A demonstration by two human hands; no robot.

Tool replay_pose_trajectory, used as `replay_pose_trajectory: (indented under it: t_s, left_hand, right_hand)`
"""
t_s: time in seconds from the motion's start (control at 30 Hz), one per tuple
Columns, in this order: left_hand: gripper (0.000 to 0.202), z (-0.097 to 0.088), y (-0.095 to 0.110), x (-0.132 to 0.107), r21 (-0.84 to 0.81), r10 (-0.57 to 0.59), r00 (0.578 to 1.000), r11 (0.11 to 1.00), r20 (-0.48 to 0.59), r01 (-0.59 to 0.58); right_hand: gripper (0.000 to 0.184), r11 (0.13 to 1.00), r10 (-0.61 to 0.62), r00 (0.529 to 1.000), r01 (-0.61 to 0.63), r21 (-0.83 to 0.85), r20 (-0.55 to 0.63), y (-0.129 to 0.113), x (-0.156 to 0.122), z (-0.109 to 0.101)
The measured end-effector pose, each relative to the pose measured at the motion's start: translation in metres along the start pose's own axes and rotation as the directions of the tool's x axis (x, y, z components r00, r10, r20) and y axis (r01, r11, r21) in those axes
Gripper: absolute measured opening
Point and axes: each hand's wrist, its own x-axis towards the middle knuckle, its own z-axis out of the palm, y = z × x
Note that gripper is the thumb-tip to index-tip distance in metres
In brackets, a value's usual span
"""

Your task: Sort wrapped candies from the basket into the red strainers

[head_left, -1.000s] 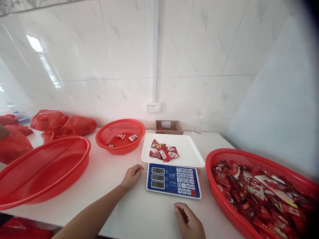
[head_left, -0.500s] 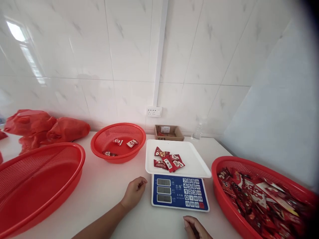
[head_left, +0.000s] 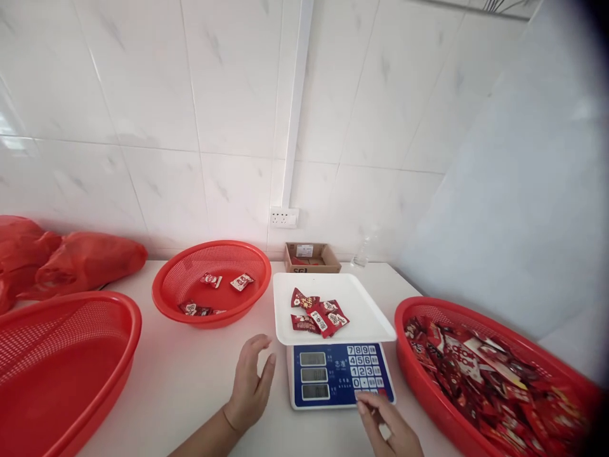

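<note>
My left hand (head_left: 250, 384) is raised just left of the scale, thumb and fingers apart, holding nothing. At the scale's lower right, my right hand (head_left: 389, 426) overlaps the bottom keys; its fingers are loosely bent, the thumb slightly apart from them, and no object shows between them. The blue-and-white digital scale (head_left: 339, 374) carries a white tray (head_left: 366, 311). Several small red candy packets (head_left: 323, 318) lie in a cluster on the tray's left half.
An oval red basket (head_left: 476, 425) full of wrapped sweets stands at right. A round red basket (head_left: 164, 279) behind left holds several packets. Another red basket (head_left: 136, 330) is at far left, near red plastic bags (head_left: 90, 257). A cardboard box (head_left: 314, 266) and clear bottle (head_left: 364, 251) stand by the wall.
My left hand has lifted and spread its fingers. My right hand has moved up and forward onto the scale's lower edge. The view has shifted somewhat; the packets on the tray look unmoved.
</note>
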Motion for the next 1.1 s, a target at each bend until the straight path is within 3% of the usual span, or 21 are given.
replay_pose_trajectory:
  t_s: [0.07, 0.13, 0.23, 0.3, 0.37, 0.43, 0.6, 0.73, 0.83, 0.9, 1.0, 1.1]
  left_hand:
    - [0.031, 0.001, 0.014, 0.026, 0.09, 0.099, 0.989, 0.99, 0.11, -0.109]
    - [0.036, 0.008, 0.026, 0.055, 0.185, 0.06, 0.957, 0.976, 0.282, -0.116]
    - [0.051, 0.024, 0.033, 0.091, 0.311, -0.044, 0.854, 0.94, 0.518, -0.141]
    - [0.059, 0.033, 0.03, 0.104, 0.362, -0.105, 0.788, 0.919, 0.607, -0.157]
    - [0.062, 0.039, 0.024, 0.11, 0.383, -0.133, 0.753, 0.909, 0.644, -0.167]
    - [0.061, 0.041, 0.02, 0.113, 0.397, -0.137, 0.746, 0.899, 0.651, -0.182]
    - [0.052, 0.044, 0.025, 0.115, 0.452, -0.133, 0.774, 0.867, 0.619, -0.212]
    - [0.04, 0.042, 0.03, 0.117, 0.435, -0.101, 0.757, 0.863, 0.646, -0.256]
    - [0.037, 0.026, 0.026, 0.12, 0.449, -0.099, 0.765, 0.854, 0.636, -0.262]
    - [0.04, 0.004, 0.02, 0.123, 0.496, -0.129, 0.789, 0.834, 0.6, -0.241]
    - [0.048, -0.043, 0.003, 0.131, 0.61, -0.23, 0.827, 0.776, 0.513, -0.162]
    - [0.059, -0.102, -0.022, 0.14, 0.751, -0.391, 0.857, 0.661, 0.335, 0.007]
  right_hand:
    - [0.032, 0.98, -0.17, 0.985, 0.166, -0.107, -0.03, -0.018, 0.031, -0.012]
    - [0.038, 0.948, -0.251, 0.968, 0.245, -0.201, -0.005, -0.036, 0.068, -0.017]
    - [0.049, 0.919, -0.234, 0.963, 0.263, -0.293, 0.13, -0.054, 0.115, -0.014]
    - [0.052, 0.901, -0.175, 0.948, 0.263, -0.345, 0.265, -0.059, 0.135, -0.007]
    - [0.055, 0.885, -0.111, 0.92, 0.263, -0.383, 0.375, -0.06, 0.145, -0.001]
    - [0.056, 0.881, -0.072, 0.901, 0.259, -0.395, 0.428, -0.06, 0.15, 0.003]
    - [0.06, 0.899, -0.09, 0.894, 0.263, -0.35, 0.44, -0.064, 0.154, 0.011]
    - [0.057, 0.896, -0.117, 0.876, 0.296, -0.331, 0.467, -0.065, 0.159, 0.017]
    - [0.056, 0.893, -0.13, 0.865, 0.315, -0.322, 0.485, -0.062, 0.16, 0.021]
    - [0.055, 0.895, -0.135, 0.867, 0.314, -0.316, 0.48, -0.061, 0.16, 0.019]
    - [0.056, 0.897, -0.136, 0.88, 0.304, -0.321, 0.454, -0.062, 0.158, 0.012]
    - [0.057, 0.902, -0.153, 0.896, 0.299, -0.311, 0.417, -0.066, 0.155, 0.0]
